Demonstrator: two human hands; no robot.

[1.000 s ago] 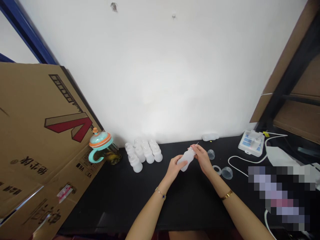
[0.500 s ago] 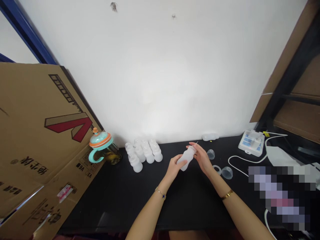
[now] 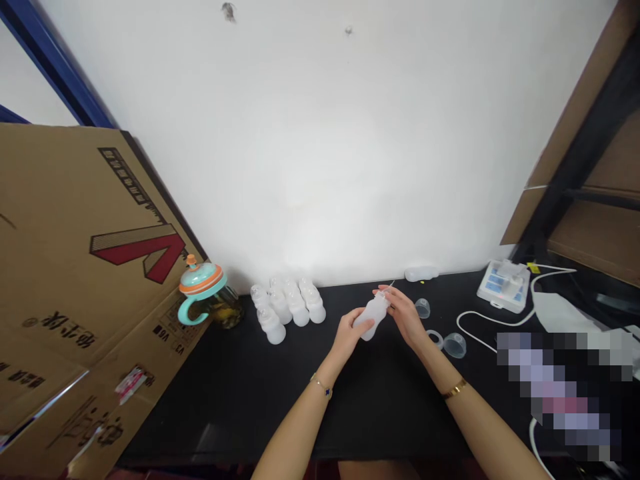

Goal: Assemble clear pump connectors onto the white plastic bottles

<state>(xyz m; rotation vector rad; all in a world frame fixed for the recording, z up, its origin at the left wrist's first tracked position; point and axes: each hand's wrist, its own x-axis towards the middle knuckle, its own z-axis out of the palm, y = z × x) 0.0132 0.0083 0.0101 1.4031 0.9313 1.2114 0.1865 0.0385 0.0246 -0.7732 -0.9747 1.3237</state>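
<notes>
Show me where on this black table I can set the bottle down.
Widest bare patch: the near table in front of the bottle cluster, between the cardboard box and the left hand holding the white bottle. A narrower strip: between the cluster and the hands. Crowded: right of the right hand, with clear caps, cable and white device.

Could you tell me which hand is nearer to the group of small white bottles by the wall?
Left. The left hand sits just right of the group of small white bottles, gripping a held bottle low; the right hand touches its top, farther right.
</notes>
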